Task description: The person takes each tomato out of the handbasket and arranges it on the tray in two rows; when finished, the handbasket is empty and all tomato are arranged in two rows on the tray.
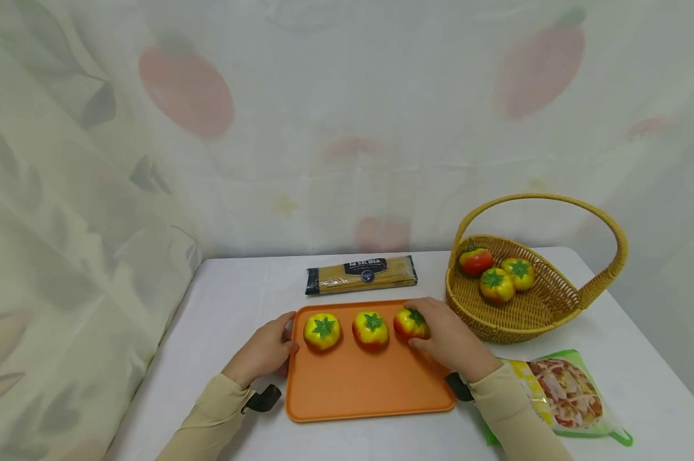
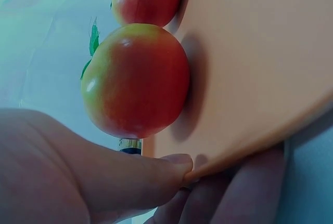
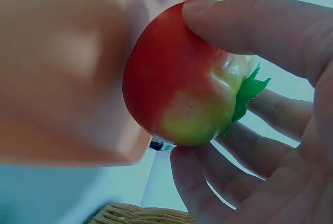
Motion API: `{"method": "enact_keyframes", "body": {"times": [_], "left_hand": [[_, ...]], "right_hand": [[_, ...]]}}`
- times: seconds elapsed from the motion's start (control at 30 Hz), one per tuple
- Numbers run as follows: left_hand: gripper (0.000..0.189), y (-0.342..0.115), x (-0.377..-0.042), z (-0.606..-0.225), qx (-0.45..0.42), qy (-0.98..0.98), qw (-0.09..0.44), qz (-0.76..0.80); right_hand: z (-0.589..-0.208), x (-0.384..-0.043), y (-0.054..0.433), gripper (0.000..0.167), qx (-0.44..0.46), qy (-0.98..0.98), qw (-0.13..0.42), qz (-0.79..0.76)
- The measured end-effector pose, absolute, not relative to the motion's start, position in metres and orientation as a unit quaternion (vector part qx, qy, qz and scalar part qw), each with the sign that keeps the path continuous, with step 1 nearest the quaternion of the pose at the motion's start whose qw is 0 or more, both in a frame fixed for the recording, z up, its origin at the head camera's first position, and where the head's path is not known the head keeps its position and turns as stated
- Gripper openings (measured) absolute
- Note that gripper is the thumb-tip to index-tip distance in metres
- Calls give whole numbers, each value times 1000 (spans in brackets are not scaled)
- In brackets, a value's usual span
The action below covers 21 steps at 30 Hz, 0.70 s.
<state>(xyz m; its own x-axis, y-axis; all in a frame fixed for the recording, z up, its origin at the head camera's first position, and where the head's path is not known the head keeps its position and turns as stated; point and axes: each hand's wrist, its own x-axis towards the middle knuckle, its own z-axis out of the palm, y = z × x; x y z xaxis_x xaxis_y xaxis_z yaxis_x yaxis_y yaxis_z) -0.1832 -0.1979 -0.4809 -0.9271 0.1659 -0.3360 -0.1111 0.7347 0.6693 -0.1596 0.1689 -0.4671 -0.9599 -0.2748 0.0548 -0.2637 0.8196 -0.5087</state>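
An orange tray [image 1: 370,384] lies on the table with three red-and-yellow tomatoes in a row along its far side. My left hand [image 1: 264,349] grips the tray's left rim, thumb on top and fingers curled beneath the edge, as the left wrist view shows. Beside that thumb sits the left tomato [image 2: 138,81]; the middle tomato [image 1: 371,330] stands between the other two. At the tray's far right corner my right hand [image 1: 452,336] holds the right tomato [image 3: 182,78] between thumb and fingers. Its green leafy top [image 3: 247,96] faces the palm.
A wicker basket [image 1: 531,320] with a tall handle stands at the right, holding three more tomatoes [image 1: 497,285]. Behind the tray lies a pack of spaghetti [image 1: 361,275]. A green-edged food bag [image 1: 566,394] is on the table at the right, partly behind my right forearm.
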Motion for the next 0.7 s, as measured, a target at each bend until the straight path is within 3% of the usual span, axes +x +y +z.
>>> {"method": "enact_keyframes", "body": {"times": [0.7], "left_hand": [[73,-199,-186,-483,15,914,193,358]], "right_hand": [[-465,-160,167,63,-135,956,11,-261]]}}
